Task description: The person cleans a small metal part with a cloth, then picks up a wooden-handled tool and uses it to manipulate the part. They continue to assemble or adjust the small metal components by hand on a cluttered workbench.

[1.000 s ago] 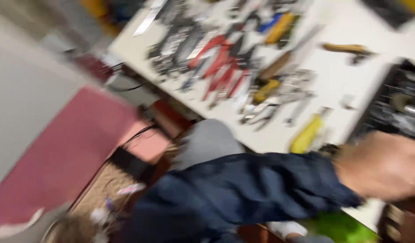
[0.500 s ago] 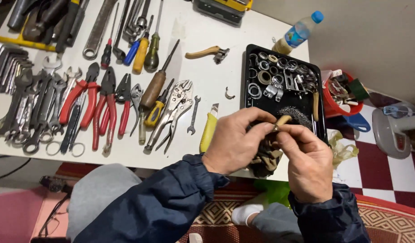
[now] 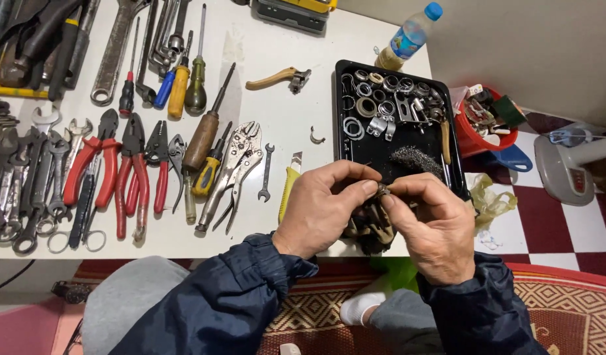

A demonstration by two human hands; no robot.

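Since half a second before, my hands had barely shifted: left hand (image 3: 323,207) and right hand (image 3: 431,227) pinched together on a small metal part (image 3: 382,191), over the worktop's (image 3: 283,112) edge beside the black tray (image 3: 382,154).

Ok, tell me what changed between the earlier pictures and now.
A second ago only one hand showed, at the right edge, in a blurred, tilted view. Half a second ago both hands had met at the black tray's near end. Now the left hand and right hand pinch a small metal part between their fingertips, over a dark cloth. The black tray, the pliers and the bottle lie as before.
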